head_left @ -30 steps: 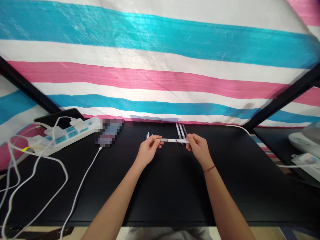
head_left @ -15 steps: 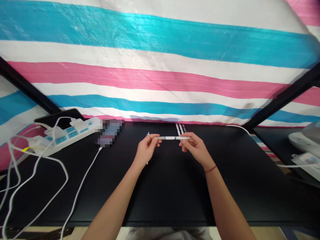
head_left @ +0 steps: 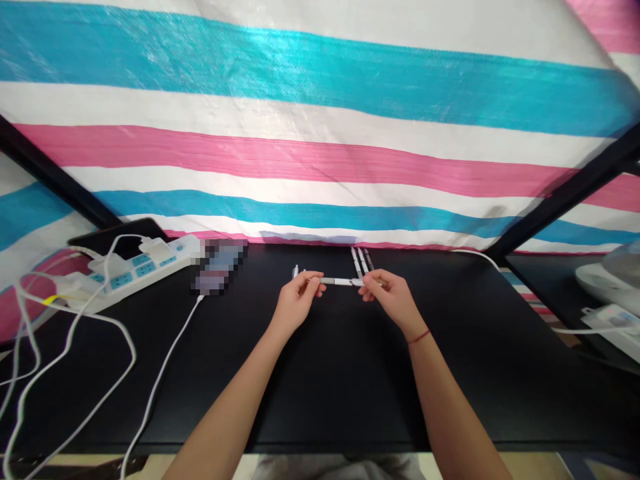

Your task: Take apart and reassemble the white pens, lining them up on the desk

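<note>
A white and grey pen [head_left: 343,282] lies level between my two hands, above the black table. My left hand [head_left: 299,297] pinches its grey end, and my right hand [head_left: 390,297] grips the white end, with fingertips covering part of it. Just behind my right hand, several pens [head_left: 361,261] lie side by side on the table. Another slim white item [head_left: 295,271] shows behind my left hand, mostly hidden by it.
On the left of the black table [head_left: 340,387] are a white power strip [head_left: 150,267] with plugs, loose white cables [head_left: 133,333] and a blurred phone [head_left: 217,267] on a cable. A white device [head_left: 615,327] sits at the far right.
Both hands and the pen have come slightly nearer to me. My right hand now covers more of the pen's white end, and more of the item behind my left hand shows at its top.
</note>
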